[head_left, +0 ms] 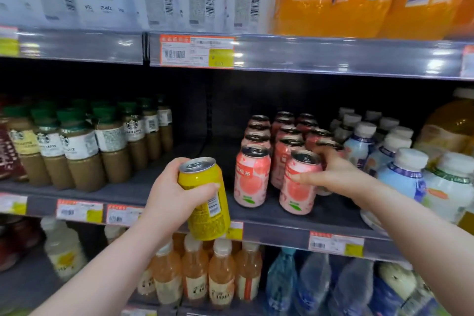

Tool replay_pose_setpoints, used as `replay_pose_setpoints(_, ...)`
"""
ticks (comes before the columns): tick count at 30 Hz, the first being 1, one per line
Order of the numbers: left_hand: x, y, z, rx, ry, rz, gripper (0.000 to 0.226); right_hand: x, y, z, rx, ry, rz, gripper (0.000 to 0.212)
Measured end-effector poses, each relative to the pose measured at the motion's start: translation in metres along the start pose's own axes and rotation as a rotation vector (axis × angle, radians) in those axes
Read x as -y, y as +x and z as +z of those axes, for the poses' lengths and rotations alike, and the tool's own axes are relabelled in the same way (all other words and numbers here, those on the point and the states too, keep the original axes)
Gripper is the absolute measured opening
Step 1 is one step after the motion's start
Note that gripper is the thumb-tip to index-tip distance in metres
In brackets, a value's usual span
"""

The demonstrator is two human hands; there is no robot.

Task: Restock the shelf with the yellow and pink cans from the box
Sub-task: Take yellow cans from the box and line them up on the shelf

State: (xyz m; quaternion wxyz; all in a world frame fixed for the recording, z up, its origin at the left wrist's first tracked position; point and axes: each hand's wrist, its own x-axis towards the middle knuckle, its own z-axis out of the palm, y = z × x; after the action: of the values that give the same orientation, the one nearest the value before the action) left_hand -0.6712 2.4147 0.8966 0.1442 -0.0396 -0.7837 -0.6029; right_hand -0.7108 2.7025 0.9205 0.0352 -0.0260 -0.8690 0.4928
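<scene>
Grips a tall yellow metal can (209, 223) in the left hand (171, 195), fingers wrapped across its side, forearm angled up. Clasps a pink metal can (298, 195) with the right hand (336, 174), arm stretched forward.

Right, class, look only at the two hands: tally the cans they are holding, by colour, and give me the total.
yellow can, gripped by the left hand: 1
pink can, gripped by the right hand: 1
Total: 2
</scene>
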Motion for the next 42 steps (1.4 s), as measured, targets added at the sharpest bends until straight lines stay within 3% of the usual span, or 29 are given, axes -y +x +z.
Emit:
replay_pose_setpoints(3, 0.001, 0.004, -0.002, -0.001, 0.010, 0.001, 0.043, -0.003, 0.003, 0.008, -0.086, -0.072, -0.057, 0.086)
replay_pose_setpoints(9, 0.003, 0.017, -0.012, 0.023, -0.028, -0.001, 0.043, -0.007, 0.007, 0.008, -0.031, -0.021, -0.071, 0.072)
replay_pose_setpoints(14, 0.003, 0.042, -0.030, 0.027, -0.046, 0.023, 0.043, 0.008, -0.004, 0.002, -0.086, -0.095, -0.134, 0.094)
replay_pose_setpoints(17, 0.006, 0.067, -0.042, 0.032, -0.069, 0.025, 0.046, 0.031, -0.009, -0.002, -0.326, -0.184, -0.233, 0.068)
replay_pose_setpoints(20, 0.014, 0.089, -0.052, 0.060, -0.075, 0.005, 0.056, 0.059, -0.014, 0.011, -0.389, -0.299, -0.381, 0.038)
replay_pose_setpoints(22, 0.022, 0.100, -0.056, 0.100, -0.068, -0.013, 0.065, 0.077, -0.016, 0.031, -0.352, -0.358, -0.474, 0.030)
replay_pose_setpoints(29, 0.044, 0.124, -0.062, 0.272, -0.152, -0.065, 0.081, 0.116, 0.011, 0.111, -0.068, -0.552, -0.623, 0.038)
replay_pose_setpoints(32, 0.046, 0.127, -0.065, 0.397, -0.193, -0.049, 0.086, 0.129, 0.030, 0.136, 0.141, -0.580, -0.578, 0.054)
replay_pose_setpoints(36, 0.053, 0.121, -0.072, 0.436, -0.090, 0.035, 0.101, 0.142, 0.055, 0.161, 0.429, -0.686, -0.527, 0.084)
replay_pose_setpoints(39, 0.063, 0.110, -0.085, 0.376, 0.067, 0.052, 0.108, 0.147, 0.069, 0.175, 0.460, -0.732, -0.534, 0.089)
replay_pose_setpoints(42, 0.074, 0.103, -0.096, 0.302, 0.259, 0.055, 0.095, 0.148, 0.079, 0.186, 0.342, -0.735, -0.508, 0.089)
